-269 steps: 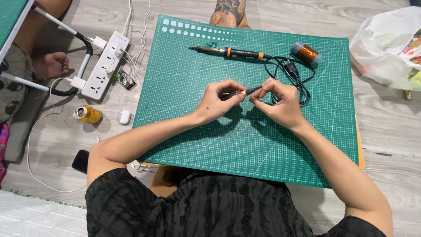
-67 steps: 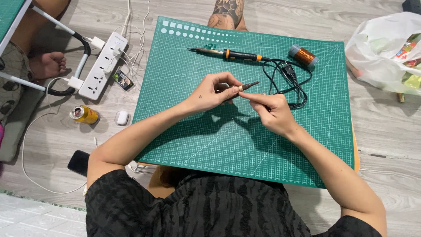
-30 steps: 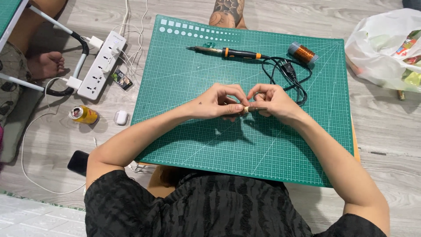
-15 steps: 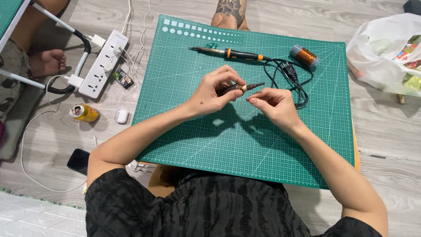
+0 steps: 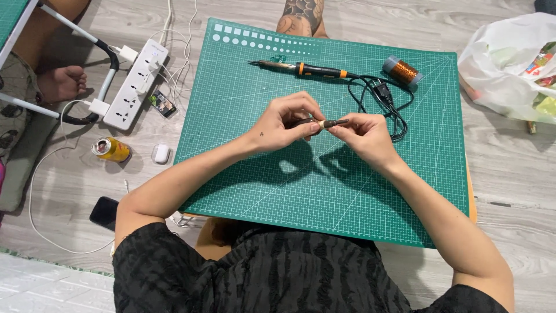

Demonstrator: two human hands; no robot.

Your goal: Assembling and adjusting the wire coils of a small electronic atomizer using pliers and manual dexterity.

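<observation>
Above a green cutting mat, my left hand and my right hand meet on a thin dark rod. A pale band wraps the rod where the fingers pinch it. My left hand grips its left end; my right hand's fingertips hold its right part. A soldering iron with an orange and black handle lies at the mat's far side. Its black cord coils to the right of it. Beside the cord rests a spool of copper wire.
On the wooden floor to the left lie a white power strip, a yellow can, a white earbud case and a dark phone. A white plastic bag sits at the right. Another person's bare foot is far left.
Half a second ago my hands were slightly apart. My right hand has moved left, and its fingers are now on the rod close to my left hand.
</observation>
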